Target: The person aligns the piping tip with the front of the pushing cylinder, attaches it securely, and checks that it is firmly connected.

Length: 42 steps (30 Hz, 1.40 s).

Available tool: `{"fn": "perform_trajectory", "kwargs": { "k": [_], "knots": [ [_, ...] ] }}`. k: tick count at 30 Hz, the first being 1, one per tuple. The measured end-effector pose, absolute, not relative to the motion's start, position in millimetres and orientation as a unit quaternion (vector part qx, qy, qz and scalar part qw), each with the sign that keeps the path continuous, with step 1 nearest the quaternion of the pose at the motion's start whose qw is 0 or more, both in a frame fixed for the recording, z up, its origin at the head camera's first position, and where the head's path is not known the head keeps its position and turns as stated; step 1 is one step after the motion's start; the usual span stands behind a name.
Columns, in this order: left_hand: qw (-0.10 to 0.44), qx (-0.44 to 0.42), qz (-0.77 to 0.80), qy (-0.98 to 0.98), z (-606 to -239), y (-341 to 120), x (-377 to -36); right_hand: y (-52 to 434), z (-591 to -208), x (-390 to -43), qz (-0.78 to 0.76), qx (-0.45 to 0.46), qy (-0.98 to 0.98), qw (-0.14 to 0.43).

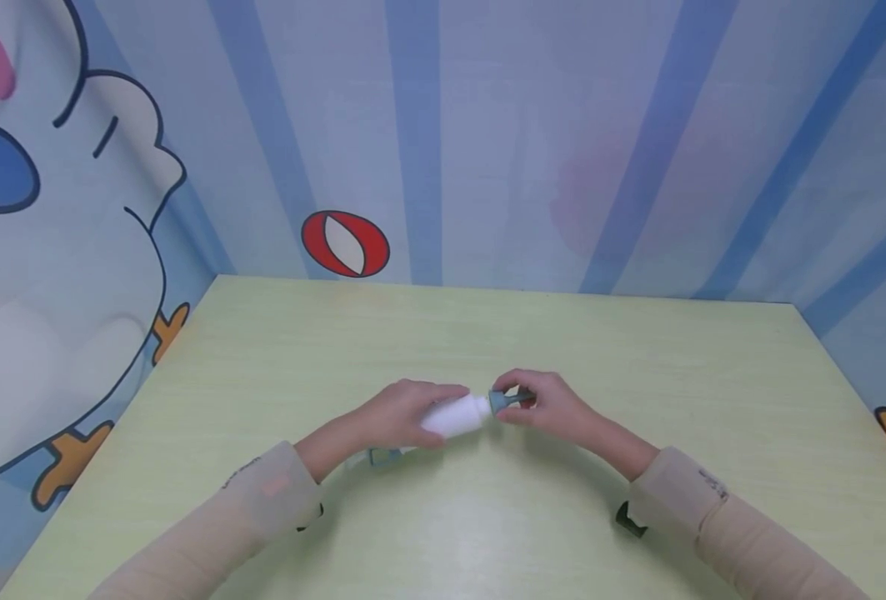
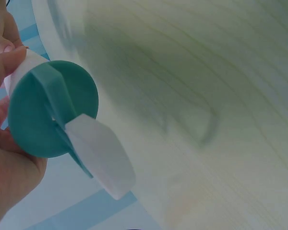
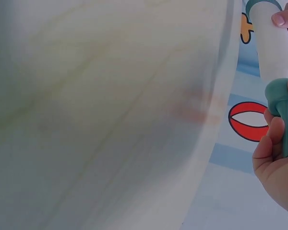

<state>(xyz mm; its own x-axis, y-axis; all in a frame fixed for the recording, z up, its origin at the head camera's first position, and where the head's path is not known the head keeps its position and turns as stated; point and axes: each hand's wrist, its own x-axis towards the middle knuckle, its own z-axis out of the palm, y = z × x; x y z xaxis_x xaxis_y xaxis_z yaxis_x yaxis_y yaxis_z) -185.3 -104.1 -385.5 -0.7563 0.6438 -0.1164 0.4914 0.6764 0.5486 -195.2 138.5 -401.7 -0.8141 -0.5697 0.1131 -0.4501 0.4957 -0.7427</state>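
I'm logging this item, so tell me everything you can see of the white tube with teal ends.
The white tube looks like smooth plastic, lying roughly level just above the table. A teal disc with a ridge caps its left end; a teal nozzle-like piece sits at the right. The left hand grips the body; the right hand pinches the nozzle piece.

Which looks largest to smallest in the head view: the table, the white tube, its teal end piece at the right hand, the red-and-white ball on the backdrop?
1. Table
2. Red-and-white ball
3. White tube, partly hidden by the left hand, so its place against the ball is unsure
4. Teal end piece, pinched by the right hand
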Motion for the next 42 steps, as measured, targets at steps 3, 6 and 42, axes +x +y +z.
{"fn": "perform_trajectory", "kwargs": {
  "k": [3, 6, 42],
  "knots": [
    [0.155, 0.321, 0.245, 0.902, -385.4, -103.4, -184.6, 136.5, -401.4, -193.5, -0.401, -0.307, 0.859, 0.081],
    [0.157, 0.325, 0.240, 0.901, -385.8, -102.7, -184.1, 135.2, -401.8, -192.2, -0.395, -0.316, 0.859, 0.082],
    [0.113, 0.384, 0.206, 0.893, -373.7, -104.7, -173.3, 134.1, -391.1, -177.5, -0.361, -0.372, 0.855, 0.011]
  ]
}}
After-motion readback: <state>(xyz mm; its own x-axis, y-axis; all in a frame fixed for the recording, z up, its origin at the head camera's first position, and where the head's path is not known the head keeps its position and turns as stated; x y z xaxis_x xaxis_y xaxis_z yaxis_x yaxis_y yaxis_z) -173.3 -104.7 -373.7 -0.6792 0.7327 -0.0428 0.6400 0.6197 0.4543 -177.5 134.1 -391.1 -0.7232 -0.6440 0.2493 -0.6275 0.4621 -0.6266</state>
